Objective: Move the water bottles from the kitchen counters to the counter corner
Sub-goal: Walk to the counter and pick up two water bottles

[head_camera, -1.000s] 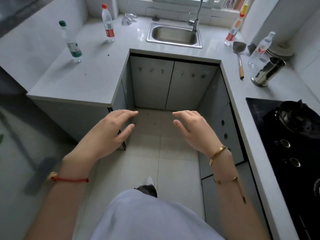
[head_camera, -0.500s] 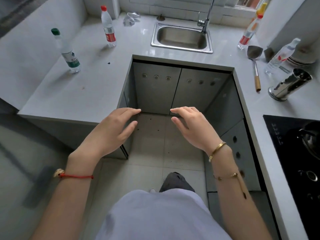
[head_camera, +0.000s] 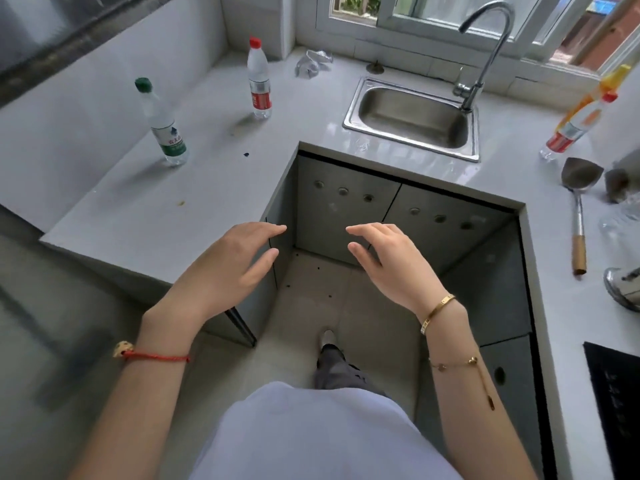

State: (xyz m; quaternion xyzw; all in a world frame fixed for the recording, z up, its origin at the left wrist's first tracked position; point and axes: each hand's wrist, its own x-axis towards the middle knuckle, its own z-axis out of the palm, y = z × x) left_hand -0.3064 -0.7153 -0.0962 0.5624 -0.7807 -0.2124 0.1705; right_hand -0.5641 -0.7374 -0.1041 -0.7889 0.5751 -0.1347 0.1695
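The left hand (head_camera: 230,268) and the right hand (head_camera: 388,263) hung in front of the body over the floor between the cabinets, both empty, fingers loosely spread and slightly curled, palms turned toward each other. Their pose matched that of a second earlier — what had changed was the view, which had closed in on the pale grey U-shaped counter (head_camera: 214,174), so the person had evidently stepped forward into the bay.

On the left run stood the clear plastic bottle with the green cap and green label (head_camera: 162,124), upright, with the clear bottle with the red cap and red label (head_camera: 259,85) beyond it, nearer the back-left corner. Across the stainless steel sink (head_camera: 414,117), on the right, a third clear bottle with a red label (head_camera: 576,124) leaned in the wide lens beside a yellow-topped bottle, just behind a metal spatula with a wooden handle (head_camera: 577,209). No bottle was in hand; the approach likely put the left-side pair within reach first.
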